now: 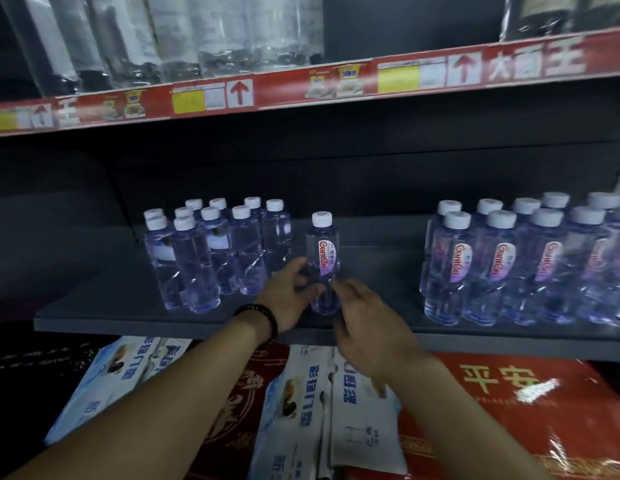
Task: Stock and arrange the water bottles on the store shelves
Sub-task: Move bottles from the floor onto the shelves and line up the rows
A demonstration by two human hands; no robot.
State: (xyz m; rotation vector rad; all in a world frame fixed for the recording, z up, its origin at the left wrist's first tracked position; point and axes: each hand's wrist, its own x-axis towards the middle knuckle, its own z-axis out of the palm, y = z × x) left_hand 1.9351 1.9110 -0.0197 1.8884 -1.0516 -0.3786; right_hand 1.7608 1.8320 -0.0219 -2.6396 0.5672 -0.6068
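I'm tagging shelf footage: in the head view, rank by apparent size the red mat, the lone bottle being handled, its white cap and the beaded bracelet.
1. red mat, largest
2. lone bottle
3. beaded bracelet and white cap: similar, and the bracelet sits nearer the camera, so unranked

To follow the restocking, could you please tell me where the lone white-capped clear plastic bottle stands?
The lone white-capped clear plastic bottle stands upright mid-frame in the head view on the dark grey shelf, between the left bottle cluster and right bottle rows.
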